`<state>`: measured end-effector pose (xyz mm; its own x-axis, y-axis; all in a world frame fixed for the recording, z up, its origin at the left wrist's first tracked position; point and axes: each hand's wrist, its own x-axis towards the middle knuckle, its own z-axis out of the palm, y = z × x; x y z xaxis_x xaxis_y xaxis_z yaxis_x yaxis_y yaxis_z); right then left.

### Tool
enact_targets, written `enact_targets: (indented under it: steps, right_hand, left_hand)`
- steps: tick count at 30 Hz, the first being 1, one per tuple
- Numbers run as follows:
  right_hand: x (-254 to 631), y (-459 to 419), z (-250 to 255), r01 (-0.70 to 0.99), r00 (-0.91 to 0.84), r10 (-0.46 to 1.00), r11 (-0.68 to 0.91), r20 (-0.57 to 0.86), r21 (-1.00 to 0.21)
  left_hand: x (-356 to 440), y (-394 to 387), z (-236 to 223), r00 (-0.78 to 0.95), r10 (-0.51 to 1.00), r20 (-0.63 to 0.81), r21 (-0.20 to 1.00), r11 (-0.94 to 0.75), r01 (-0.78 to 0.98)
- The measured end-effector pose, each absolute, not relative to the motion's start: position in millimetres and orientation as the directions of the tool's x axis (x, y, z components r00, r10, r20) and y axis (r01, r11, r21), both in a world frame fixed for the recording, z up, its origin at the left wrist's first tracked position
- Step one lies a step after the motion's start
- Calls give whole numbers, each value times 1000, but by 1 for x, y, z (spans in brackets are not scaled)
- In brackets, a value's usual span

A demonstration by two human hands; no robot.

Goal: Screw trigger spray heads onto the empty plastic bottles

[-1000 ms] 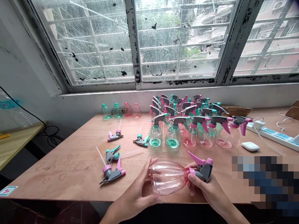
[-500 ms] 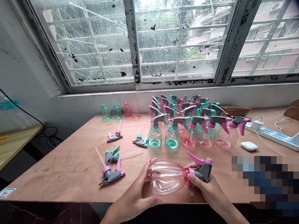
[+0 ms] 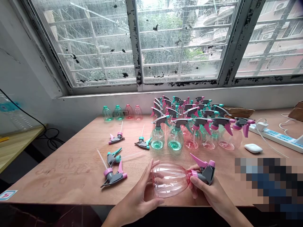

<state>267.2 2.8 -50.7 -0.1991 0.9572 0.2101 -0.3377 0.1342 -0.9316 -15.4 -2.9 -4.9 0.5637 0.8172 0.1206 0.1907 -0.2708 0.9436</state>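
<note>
A clear pink spray bottle (image 3: 169,180) lies on its side between my hands, above the table's front edge. My left hand (image 3: 143,190) cups its base, thumb below and fingers partly behind the plastic. At the neck, the thumb and fingers of my right hand (image 3: 204,186) pinch the pink collar of the grey and pink spray head (image 3: 206,171), which sits on the bottle's mouth. Left of my hands lie loose spray heads: a pink and grey one (image 3: 113,177), a teal and grey one (image 3: 114,157), another teal one (image 3: 142,143) and another pink one (image 3: 116,138).
Bottles with spray heads (image 3: 175,138) stand in rows at the back right. Several headless bottles (image 3: 128,112) stand by the wall. A white case (image 3: 253,148) and a power strip (image 3: 279,136) lie at right; a small card (image 3: 7,195) lies at the front left corner.
Almost nothing differs. Both hands keep their hold on the pink spray bottle, and the view has shifted very slightly.
</note>
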Motion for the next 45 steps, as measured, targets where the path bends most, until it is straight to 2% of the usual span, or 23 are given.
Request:
enact_targets:
  steps: [13, 19, 26, 37, 45]
  right_hand:
    - [267, 2, -50, -341, -195, 957, 137, 213, -930]
    - [267, 2, -48, -316, -203, 957, 135, 206, -939]
    - [266, 1, -48, -332, -182, 961, 139, 208, -933]
    - [264, 1, -47, -328, -156, 967, 142, 202, -934]
    - [264, 1, -48, -321, -148, 970, 136, 191, -937]
  left_hand:
    - [-14, -5, -3, 531, 835, 143, 947, -271, 172]
    - [-17, -2, -6, 553, 829, 82, 961, -212, 175]
    - [-16, -4, -3, 556, 823, 117, 939, -274, 208]
    - [-18, 0, -8, 596, 798, 92, 976, -192, 106]
    - [-18, -1, -3, 595, 797, 105, 945, -267, 190]
